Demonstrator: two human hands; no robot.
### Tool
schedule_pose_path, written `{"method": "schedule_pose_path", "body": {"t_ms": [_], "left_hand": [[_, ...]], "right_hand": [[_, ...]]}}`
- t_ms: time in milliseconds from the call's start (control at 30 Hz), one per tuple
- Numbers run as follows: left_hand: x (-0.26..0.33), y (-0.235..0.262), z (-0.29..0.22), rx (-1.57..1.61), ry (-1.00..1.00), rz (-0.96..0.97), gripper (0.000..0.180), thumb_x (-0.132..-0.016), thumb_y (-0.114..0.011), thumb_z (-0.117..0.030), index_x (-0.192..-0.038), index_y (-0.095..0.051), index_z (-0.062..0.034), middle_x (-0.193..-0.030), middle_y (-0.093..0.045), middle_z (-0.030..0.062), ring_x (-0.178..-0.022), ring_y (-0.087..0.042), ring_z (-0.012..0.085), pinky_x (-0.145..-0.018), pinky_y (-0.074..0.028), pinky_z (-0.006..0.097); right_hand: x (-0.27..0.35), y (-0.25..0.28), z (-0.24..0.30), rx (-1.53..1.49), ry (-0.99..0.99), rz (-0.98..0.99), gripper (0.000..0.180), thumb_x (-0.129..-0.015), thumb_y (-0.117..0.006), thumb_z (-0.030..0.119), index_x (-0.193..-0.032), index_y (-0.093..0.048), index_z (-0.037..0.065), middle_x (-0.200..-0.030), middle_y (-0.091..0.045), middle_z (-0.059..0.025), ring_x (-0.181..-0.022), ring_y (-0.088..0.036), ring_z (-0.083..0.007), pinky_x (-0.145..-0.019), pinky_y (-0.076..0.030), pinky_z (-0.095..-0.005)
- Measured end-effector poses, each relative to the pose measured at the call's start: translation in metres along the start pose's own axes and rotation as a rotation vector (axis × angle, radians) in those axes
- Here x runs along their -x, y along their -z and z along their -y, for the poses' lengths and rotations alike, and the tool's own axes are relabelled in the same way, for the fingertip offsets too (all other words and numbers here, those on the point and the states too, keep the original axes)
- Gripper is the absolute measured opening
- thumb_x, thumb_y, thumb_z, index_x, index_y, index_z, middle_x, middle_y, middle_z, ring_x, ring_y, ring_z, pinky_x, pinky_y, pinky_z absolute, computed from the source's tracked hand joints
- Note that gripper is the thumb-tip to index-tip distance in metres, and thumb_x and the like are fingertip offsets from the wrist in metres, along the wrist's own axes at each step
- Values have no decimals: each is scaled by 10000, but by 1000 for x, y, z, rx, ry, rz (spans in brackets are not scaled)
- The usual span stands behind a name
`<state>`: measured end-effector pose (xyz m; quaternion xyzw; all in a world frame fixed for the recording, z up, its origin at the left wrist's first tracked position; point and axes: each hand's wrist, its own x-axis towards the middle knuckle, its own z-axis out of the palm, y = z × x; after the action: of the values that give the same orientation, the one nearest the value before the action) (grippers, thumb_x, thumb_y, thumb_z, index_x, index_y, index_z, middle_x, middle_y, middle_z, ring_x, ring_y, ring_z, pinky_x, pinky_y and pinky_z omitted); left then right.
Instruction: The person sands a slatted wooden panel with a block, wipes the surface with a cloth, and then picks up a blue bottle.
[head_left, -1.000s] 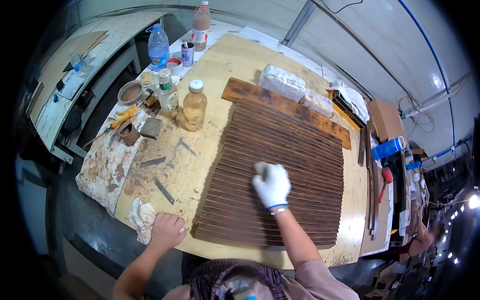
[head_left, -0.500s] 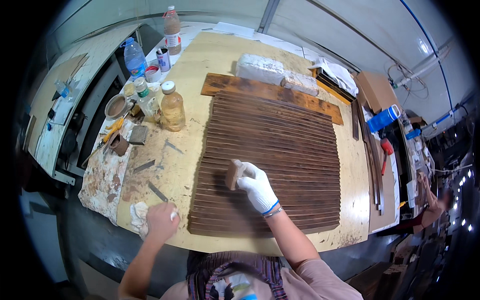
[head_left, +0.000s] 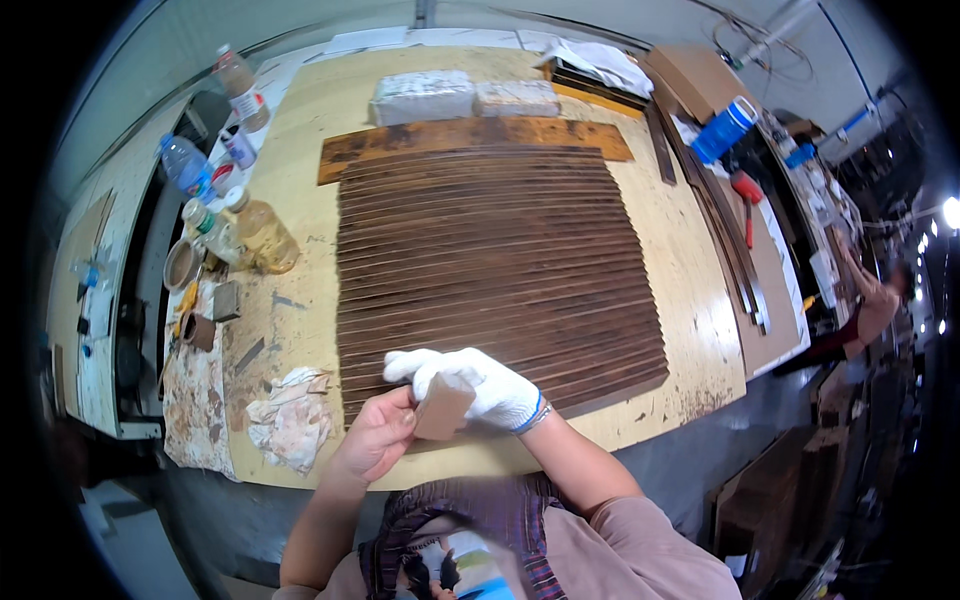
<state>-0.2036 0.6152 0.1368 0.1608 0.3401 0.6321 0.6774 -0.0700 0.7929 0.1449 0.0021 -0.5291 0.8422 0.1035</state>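
A small tan rectangle that looks like folded sandpaper [head_left: 443, 408] is held up between my hands, over the near edge of a dark brown ribbed wood panel [head_left: 490, 260]. My bare left hand [head_left: 377, 437] pinches its left edge between thumb and fingers. Behind it, my right hand [head_left: 478, 388], in a white knit glove with a blue cuff, is closed on it, partly hidden by the sheet; one gloved finger points out to the left. A crumpled, stained white rag [head_left: 292, 418] lies on the table left of my left hand.
A stained board [head_left: 475, 138] and two wrapped white blocks [head_left: 424, 97] are beyond the panel. At left stand several bottles, including an amber one [head_left: 266, 237], and a bowl [head_left: 181, 264]. Dark strips [head_left: 706, 205] and a red mallet [head_left: 747, 205] lie right. Another person [head_left: 872, 308] is far right.
My left hand has let go of the rag and moved right to the sandpaper. My right hand has lifted the sandpaper off the panel and drawn it toward me. The view has shifted too.
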Motion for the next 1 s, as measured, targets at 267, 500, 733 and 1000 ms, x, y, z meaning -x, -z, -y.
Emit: {"method": "schedule_pose_path", "body": {"t_ms": [267, 500, 733, 1000], "left_hand": [[-28, -9, -23, -282, -140, -133, 567, -904, -767, -160, -1366, -554, 90, -1249, -683, 177, -1127, -671, 243, -1018, -519, 379], [-125, 11, -5, -1770, -535, -382, 424, -820, -800, -106, -1210, -652, -27, -1104, -652, 110, -1019, -590, 291, -937, -473, 411], [-154, 58, -23, -2020, -577, -591, 389, -821, -780, -166, -1168, -657, -42, -1061, -623, 156, -1032, -552, 374, -893, -432, 496], [-167, -41, 19, -2070, -597, 130, 440, -782, -813, -178, -1175, -656, -57, -1081, -629, 135, -1063, -560, 348, -921, -423, 461]], "right_hand": [[92, 51, 50, 87, 77, -448, 594, -819, -808, 271, -1315, -660, -20, -1378, -650, -173, -1309, -595, -291, -1149, -432, -432], [304, 171, 51, 970, -64, -1219, 840, -690, -863, 118, -1458, -534, 27, -1459, -567, -142, -1394, -502, -281, -1181, -382, -391], [352, 192, 18, 1487, -423, -972, 1103, -543, -966, 330, -1502, -488, 70, -1535, -477, -207, -1444, -405, -402, -1219, -318, -480], [325, 178, 30, 1593, -450, -863, 1094, -580, -934, 456, -1506, -490, 80, -1565, -455, -181, -1466, -371, -393, -1229, -259, -506]]}}
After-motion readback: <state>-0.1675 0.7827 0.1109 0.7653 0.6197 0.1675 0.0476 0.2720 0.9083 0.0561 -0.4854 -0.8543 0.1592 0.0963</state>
